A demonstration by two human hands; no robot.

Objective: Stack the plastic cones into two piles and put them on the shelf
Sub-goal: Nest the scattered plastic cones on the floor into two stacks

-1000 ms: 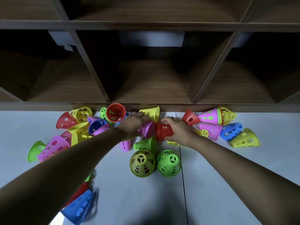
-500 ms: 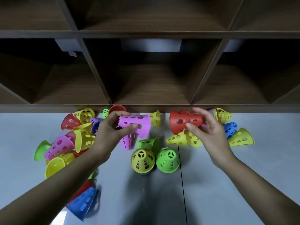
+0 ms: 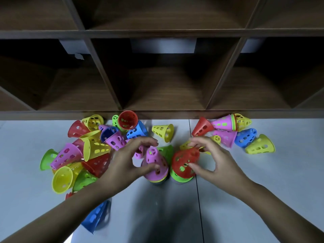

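Wooden cubby shelf [image 3: 157, 115], upper field, divided by slanting partitions. The middle compartment [image 3: 163, 92] shows a shadowed wood-grain floor and a pale panel [image 3: 162, 46] at its back.

Pale grey surface [image 3: 236, 199], below the shelf's front edge, crossed by one dark seam. All the perforated plastic cones lie or stand on it.

Left heap [image 3: 94, 148]: red, yellow, pink, green and blue cones on their sides, tumbled against one another.

Right cluster [image 3: 226, 135]: a smaller group of red, pink, yellow and blue cones, also on their sides.

Lone yellow cone [image 3: 164, 131]: on its side between the two groups, near the shelf edge.

Blue cone [image 3: 98, 216]: blurred, just beside the left forearm.

Centre, two upright piles just beside each other, narrow ends up. The pink cone [image 3: 155, 165] sits over another cone, of which only a yellow rim [image 3: 156, 181] shows. The red cone [image 3: 184, 162] sits over one showing a green rim [image 3: 177, 177].

Left hand [image 3: 126, 160]: widely spread in a C. The thumb lies against the pink cone's lower wall and the fingers arch above its tip; whether they touch it cannot be told.

Right hand [image 3: 215, 160]: holds the red cone, thumb on its wall, curled fingers at its tip.
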